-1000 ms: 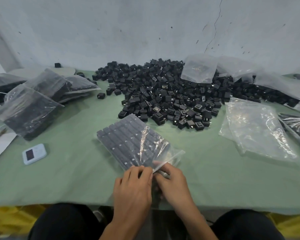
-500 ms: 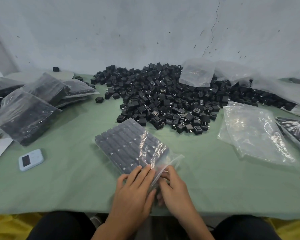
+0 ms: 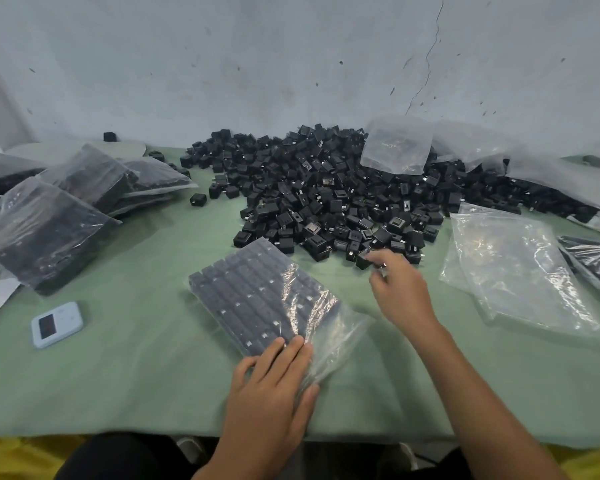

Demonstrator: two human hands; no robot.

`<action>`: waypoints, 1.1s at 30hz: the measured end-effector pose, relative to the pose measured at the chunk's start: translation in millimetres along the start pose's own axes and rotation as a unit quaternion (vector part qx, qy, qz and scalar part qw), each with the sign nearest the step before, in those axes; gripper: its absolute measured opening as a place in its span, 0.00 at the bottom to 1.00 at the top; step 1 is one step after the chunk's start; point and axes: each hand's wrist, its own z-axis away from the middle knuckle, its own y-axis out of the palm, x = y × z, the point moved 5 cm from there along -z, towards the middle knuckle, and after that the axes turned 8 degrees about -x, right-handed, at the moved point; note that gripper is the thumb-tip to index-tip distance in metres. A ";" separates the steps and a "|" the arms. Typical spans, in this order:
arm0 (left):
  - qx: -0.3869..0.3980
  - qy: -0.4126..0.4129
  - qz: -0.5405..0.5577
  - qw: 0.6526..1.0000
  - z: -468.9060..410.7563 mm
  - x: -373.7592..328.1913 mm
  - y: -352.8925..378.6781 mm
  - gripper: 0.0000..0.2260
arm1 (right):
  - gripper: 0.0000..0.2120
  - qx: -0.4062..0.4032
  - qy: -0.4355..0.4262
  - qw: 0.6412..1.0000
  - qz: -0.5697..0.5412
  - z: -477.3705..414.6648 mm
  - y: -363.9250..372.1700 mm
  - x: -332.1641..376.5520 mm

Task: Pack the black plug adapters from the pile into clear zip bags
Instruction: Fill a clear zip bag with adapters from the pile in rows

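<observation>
Might spill from the unzipped end if it slips.
Pressing full clear plastic zip bag (image 3: 257, 299) on green tabletop (image 3: 136, 358) with flat left hand (image 3: 274, 386); reaching curled right hand (image 3: 400, 292), grip unclear, into pile of black plug adapters (image 3: 326, 202).

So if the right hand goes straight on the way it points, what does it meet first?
A loose black plug adapter at the near rim of the black adapter pile. The right hand points up-left at it; its fingers look at or on it, but blur hides contact.
</observation>
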 end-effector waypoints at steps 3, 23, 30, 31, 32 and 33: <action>0.007 -0.003 -0.007 1.000 0.3 0.7 1.3 0.22 | 0.23 0.068 -0.069 0.980 0.172 -41.6 31.9 -5.0; 0.002 -0.041 0.001 0.999 -5.7 -3.2 3.3 0.19 | 0.12 0.112 0.171 0.907 -0.367 55.3 -35.4 -21.9; 0.032 -0.054 -0.014 0.998 -10.1 -5.5 0.1 0.18 | 0.18 0.175 0.229 0.842 -0.457 139.1 -47.9 -19.7; 0.036 -0.055 -0.018 0.998 -11.2 -6.8 0.2 0.18 | 0.21 0.184 0.234 0.853 -0.429 148.2 -42.7 -21.8; 0.041 -0.056 -0.022 0.997 -12.6 -8.4 0.8 0.17 | 0.22 0.190 0.240 0.860 -0.408 154.7 -36.5 -22.7; 0.045 -0.057 -0.028 0.997 -13.9 -9.8 1.3 0.16 | 0.21 0.191 0.244 0.864 -0.397 158.5 -30.6 -21.0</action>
